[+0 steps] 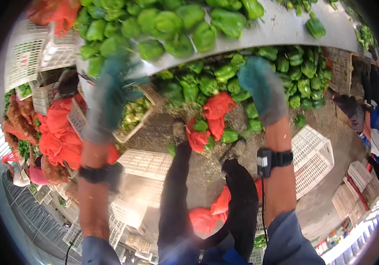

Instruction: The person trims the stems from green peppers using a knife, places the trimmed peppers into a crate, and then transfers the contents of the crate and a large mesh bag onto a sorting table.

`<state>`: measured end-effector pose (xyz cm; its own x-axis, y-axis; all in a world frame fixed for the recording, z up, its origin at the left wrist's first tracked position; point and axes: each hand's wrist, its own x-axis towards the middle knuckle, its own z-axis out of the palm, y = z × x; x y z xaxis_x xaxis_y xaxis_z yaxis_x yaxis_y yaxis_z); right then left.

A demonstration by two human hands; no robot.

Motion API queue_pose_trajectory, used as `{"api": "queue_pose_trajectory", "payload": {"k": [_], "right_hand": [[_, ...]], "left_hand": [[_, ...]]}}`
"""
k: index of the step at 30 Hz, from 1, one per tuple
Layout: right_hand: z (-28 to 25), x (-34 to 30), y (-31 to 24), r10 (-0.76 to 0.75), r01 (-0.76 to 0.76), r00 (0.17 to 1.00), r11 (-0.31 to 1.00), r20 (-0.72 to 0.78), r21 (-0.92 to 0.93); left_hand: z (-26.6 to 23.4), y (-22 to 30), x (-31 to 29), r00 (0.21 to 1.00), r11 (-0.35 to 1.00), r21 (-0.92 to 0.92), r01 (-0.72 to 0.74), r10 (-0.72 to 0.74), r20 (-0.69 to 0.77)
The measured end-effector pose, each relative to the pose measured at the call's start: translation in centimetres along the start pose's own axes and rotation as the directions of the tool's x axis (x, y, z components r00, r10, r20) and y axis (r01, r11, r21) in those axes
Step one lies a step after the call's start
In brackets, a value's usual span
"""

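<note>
Both my hands wear teal-and-grey work gloves. My left hand (115, 90), smeared by motion, is at the edge of the metal table (282, 31), beside the green bell peppers (167, 24) heaped on it. Whether its fingers grip anything does not show. My right hand (260, 84) reaches over another pile of green bell peppers (304, 73) below the table's edge. The back of the glove hides its fingers. A lone bell pepper (315, 26) lies on the table at the right.
Red mesh bags (218, 106) and loose peppers lie on the floor between my feet and the pile. A crate of trimmings (132, 115) stands below my left hand. White plastic crates (311, 159) surround me. Red sacks (59, 132) are heaped at left; a person (366, 110) is at right.
</note>
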<state>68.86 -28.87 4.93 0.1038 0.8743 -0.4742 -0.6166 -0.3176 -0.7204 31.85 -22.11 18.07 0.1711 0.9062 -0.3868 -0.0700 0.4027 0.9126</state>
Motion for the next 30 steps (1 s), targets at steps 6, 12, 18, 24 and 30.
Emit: {"api": "queue_pose_trajectory", "payload": {"k": [6, 12, 18, 24, 30], "right_hand": [[-19.9, -9.0, 19.3, 0.121, -0.620, 0.775, 0.339, -0.621, -0.707], [-26.3, -11.5, 31.8, 0.329, -0.001, 0.932, -0.419, -0.153, -0.908], [-23.1, -11.4, 37.4, 0.295, -0.195, 0.916, -0.267, -0.272, -0.944], [-25.0, -12.3, 38.6, 0.360, -0.358, 0.840, -0.193, -0.405, -0.914], [-24.9, -13.6, 41.5, 0.113, -0.316, 0.942, -0.029, -0.317, -0.948]], "left_hand": [[6.6, -33.0, -13.0, 0.604, 0.634, -0.126, 0.763, -0.769, -0.210], [8.8, -47.6, -11.6, 0.995, 0.431, 0.897, 0.097, -0.033, -0.091], [7.1, -53.7, -5.2, 0.929, 0.096, 0.975, 0.202, -0.334, -0.159], [4.6, -53.5, -4.8, 0.923, 0.509, 0.785, 0.353, -0.327, -0.204], [2.5, -42.9, -6.5, 0.858, 0.928, 0.135, 0.347, -0.255, -0.446]]}}
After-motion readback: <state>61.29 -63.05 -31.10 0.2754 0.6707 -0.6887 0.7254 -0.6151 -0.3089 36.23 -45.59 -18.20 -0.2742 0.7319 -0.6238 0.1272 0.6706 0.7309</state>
